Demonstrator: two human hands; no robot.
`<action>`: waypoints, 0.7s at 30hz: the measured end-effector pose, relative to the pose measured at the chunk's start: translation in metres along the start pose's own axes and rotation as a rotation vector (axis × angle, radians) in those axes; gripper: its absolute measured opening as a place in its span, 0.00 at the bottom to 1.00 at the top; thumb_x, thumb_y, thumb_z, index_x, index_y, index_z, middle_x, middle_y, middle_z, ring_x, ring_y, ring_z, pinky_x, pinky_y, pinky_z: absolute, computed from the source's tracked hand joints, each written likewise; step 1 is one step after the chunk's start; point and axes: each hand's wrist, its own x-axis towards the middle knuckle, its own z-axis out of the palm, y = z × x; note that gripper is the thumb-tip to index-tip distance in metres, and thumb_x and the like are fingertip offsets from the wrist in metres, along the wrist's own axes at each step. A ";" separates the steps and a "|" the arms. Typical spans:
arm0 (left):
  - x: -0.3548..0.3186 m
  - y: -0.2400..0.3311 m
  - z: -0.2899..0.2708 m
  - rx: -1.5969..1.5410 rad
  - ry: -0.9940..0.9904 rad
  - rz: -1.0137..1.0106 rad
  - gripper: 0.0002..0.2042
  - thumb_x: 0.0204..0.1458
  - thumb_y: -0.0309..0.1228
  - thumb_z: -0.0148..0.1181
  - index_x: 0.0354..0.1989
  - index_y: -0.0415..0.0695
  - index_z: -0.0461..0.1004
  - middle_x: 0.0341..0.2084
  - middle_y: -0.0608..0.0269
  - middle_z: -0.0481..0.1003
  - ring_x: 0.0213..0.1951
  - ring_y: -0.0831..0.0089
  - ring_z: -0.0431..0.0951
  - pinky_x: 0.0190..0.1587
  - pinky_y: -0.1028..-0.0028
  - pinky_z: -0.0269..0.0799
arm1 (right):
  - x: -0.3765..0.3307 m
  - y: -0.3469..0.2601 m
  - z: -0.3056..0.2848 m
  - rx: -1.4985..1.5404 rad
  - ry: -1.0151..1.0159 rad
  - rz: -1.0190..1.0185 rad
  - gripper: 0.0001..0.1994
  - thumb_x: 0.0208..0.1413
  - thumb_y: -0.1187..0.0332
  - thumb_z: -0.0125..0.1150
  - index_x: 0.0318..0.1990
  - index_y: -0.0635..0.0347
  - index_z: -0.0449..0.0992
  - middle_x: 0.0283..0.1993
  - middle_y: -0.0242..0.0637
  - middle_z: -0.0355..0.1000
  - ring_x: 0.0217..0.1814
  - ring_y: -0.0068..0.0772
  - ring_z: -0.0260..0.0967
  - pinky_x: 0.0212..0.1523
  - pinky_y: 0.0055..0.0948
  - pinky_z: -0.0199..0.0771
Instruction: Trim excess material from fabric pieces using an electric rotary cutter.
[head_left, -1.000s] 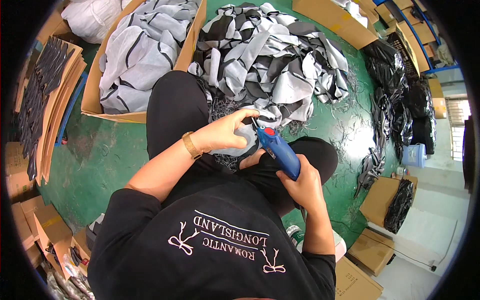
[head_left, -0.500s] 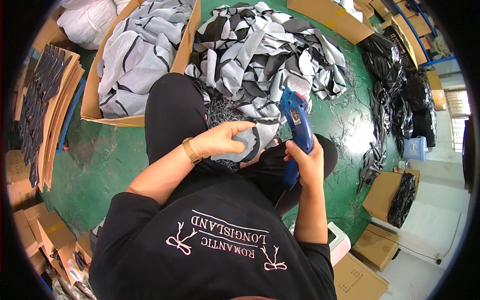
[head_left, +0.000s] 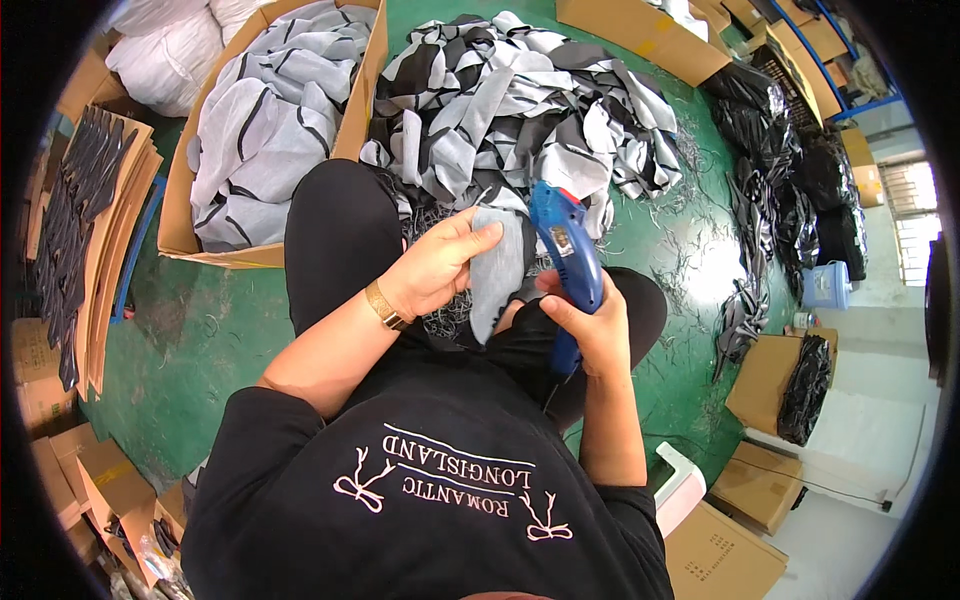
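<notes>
Left hand (head_left: 432, 268) pinches a gray fabric piece (head_left: 498, 270); right hand (head_left: 598, 328) grips a blue handheld tool (head_left: 570, 250).
Beyond, a cloth heap (head_left: 520, 105) covers green floor (head_left: 165, 355).

Two bare hands show near the centre: one left hand (head_left: 435, 268) and one right hand (head_left: 604, 325). Counted there too: one grey fabric piece (head_left: 500, 265), one blue handheld electric cutter (head_left: 575, 255) and one gold wristband (head_left: 383, 303). Towards ten o'clock: one fabric-filled carton (head_left: 365, 90) and at least two white sacks (head_left: 165, 60). At twelve: one heap of fabric pieces (head_left: 500, 105), too many to count. At three: one pale-blue bucket (head_left: 827, 288), one window (head_left: 914, 230). Around four: three cardboard boxes (head_left: 755, 485).
</notes>
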 end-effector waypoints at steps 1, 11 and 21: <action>0.000 0.001 0.004 -0.095 -0.006 -0.011 0.14 0.62 0.33 0.48 0.52 0.40 0.66 0.44 0.60 0.75 0.45 0.73 0.76 0.50 0.70 0.72 | 0.000 -0.001 0.004 0.036 0.018 0.013 0.27 0.38 0.70 0.76 0.48 0.67 0.71 0.41 0.37 0.74 0.43 0.28 0.73 0.46 0.25 0.71; -0.014 -0.007 0.032 -0.040 0.007 0.020 0.19 0.57 0.31 0.57 0.56 0.41 0.66 0.47 0.60 0.73 0.49 0.71 0.75 0.50 0.68 0.74 | 0.016 -0.003 0.013 -0.208 0.139 -0.063 0.30 0.35 0.66 0.78 0.46 0.69 0.70 0.36 0.35 0.72 0.36 0.23 0.68 0.39 0.25 0.71; -0.001 -0.014 0.017 -0.043 0.164 0.000 0.13 0.58 0.34 0.56 0.47 0.40 0.72 0.38 0.62 0.77 0.38 0.72 0.79 0.40 0.73 0.78 | 0.012 -0.007 0.015 -0.205 0.085 -0.054 0.31 0.33 0.67 0.79 0.46 0.68 0.70 0.32 0.30 0.70 0.32 0.18 0.67 0.35 0.20 0.69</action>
